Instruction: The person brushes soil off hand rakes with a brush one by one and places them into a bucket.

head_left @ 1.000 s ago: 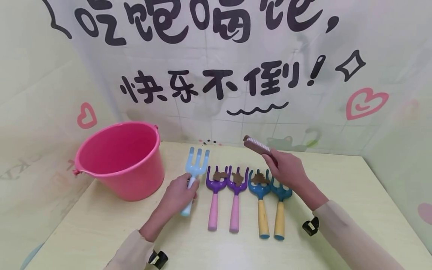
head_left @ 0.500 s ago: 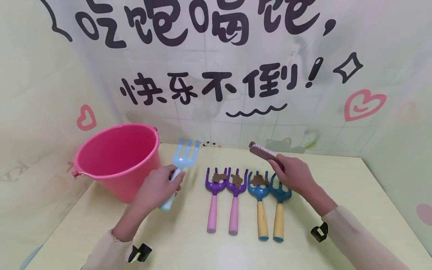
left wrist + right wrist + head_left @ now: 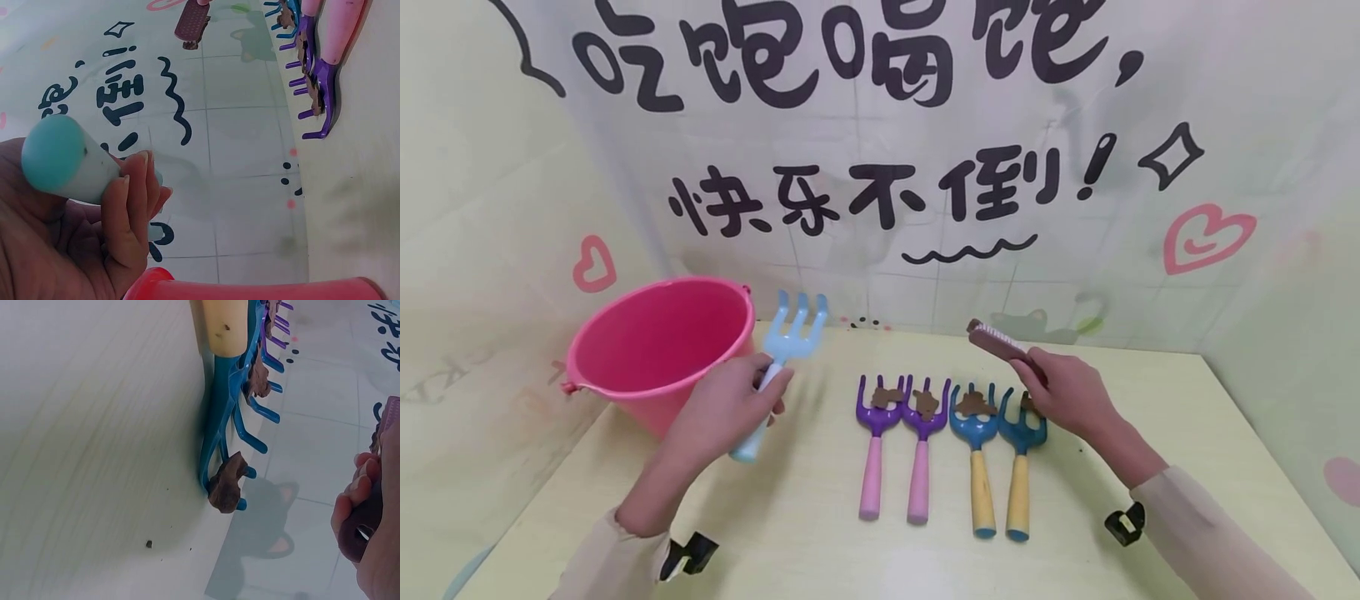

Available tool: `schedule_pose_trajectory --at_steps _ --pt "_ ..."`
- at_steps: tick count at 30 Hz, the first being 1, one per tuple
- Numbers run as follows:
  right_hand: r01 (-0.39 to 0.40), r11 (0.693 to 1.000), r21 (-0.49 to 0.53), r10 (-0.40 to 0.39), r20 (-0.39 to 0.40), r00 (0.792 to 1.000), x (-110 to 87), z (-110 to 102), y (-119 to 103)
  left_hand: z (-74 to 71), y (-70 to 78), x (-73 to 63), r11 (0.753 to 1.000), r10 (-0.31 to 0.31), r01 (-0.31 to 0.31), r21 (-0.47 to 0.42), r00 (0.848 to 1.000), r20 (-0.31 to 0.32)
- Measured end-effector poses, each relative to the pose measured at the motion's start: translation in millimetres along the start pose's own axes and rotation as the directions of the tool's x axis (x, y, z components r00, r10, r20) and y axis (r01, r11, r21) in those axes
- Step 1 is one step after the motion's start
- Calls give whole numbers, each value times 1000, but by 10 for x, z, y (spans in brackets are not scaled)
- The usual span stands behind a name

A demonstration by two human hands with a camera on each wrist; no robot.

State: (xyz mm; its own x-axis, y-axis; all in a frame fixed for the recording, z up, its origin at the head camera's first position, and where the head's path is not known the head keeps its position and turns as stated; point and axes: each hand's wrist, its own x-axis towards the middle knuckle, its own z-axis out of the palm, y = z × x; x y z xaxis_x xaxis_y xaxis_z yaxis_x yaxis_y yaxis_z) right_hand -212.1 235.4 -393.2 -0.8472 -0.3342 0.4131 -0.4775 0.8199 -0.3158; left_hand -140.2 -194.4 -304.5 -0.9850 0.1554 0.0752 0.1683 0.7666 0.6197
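My left hand [image 3: 722,408] grips the pale blue handle of a hand fork [image 3: 792,340], its three tines pointing up beside the pink bucket [image 3: 643,410]. The turquoise handle end [image 3: 55,153] faces the left wrist camera. My right hand [image 3: 1075,396] holds a brown brush [image 3: 996,340] with white bristles, raised above the table; a brown lump sits at its tip. Below lie two purple hand forks [image 3: 876,419] with pink handles and two blue hand forks [image 3: 974,427] with yellow handles. Brown clods [image 3: 226,486] rest on their tines.
The bucket stands at the back left of the pale wooden table [image 3: 910,558], near the printed wall sheet [image 3: 865,275]. Dark crumbs [image 3: 149,544] lie on the table by the rightmost blue fork.
My left hand has carried the light blue fork left and up, towards the bucket. My right hand with the brush has shifted slightly right, uncovering a clod on the rightmost blue fork.
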Motion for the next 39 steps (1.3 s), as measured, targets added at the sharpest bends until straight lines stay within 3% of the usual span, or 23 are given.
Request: schedule_pose_trajectory --at_steps 5,12,24,32,39 --pt "-20 1000 -13 20 11 1000 -45 -51 36 -119 -22 -22 1000 0 0 -9 1000 -14" --pt "-47 999 -9 48 40 998 -115 -87 110 -297 -76 -65 999 2 1 45 998 -63" --pt "-25 1000 -12 25 28 999 -148 -105 115 -558 -172 -144 996 -55 59 68 997 -62" --pt "-58 998 23 57 50 997 -189 -157 97 -717 -232 -164 990 -83 87 109 996 -38" --pt "-104 993 52 98 99 990 -227 -174 72 -822 -308 -167 989 -116 117 93 993 -24"
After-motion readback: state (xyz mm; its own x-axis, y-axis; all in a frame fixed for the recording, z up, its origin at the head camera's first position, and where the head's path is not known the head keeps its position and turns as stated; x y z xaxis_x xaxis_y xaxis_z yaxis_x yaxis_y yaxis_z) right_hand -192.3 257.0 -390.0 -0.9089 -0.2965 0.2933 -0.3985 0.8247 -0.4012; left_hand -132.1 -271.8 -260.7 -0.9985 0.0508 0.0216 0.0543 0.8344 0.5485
